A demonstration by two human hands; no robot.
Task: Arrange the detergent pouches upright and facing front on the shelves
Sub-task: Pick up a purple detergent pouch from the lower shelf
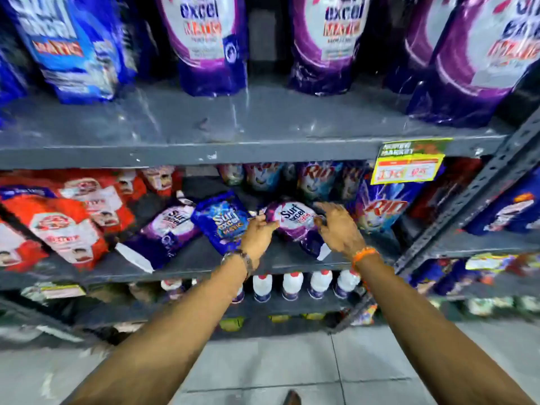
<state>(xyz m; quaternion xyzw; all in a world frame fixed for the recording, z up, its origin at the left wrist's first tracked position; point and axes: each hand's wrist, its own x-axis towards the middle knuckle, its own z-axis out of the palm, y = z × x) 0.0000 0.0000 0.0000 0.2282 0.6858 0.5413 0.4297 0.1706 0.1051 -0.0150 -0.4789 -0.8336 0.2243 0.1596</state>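
On the middle shelf (187, 268) a small purple Surf Excel pouch (295, 222) lies tilted, held from both sides: my left hand (258, 233) grips its left edge and my right hand (339, 229) grips its right edge. Left of it a blue Surf Excel pouch (222, 222) leans over, and a second purple pouch (165, 235) lies slanted on its back. On the top shelf (233, 133) large purple pouches (210, 45) and a blue pouch (70, 45) stand upright, fronts facing out.
Red pouches (67, 226) fill the left of the middle shelf, blue Rin pouches (380, 209) stand at the right and behind. A yellow price tag (409, 162) hangs from the top shelf edge. White bottles (292, 285) line the shelf below. A slanted metal upright (467, 206) stands at right.
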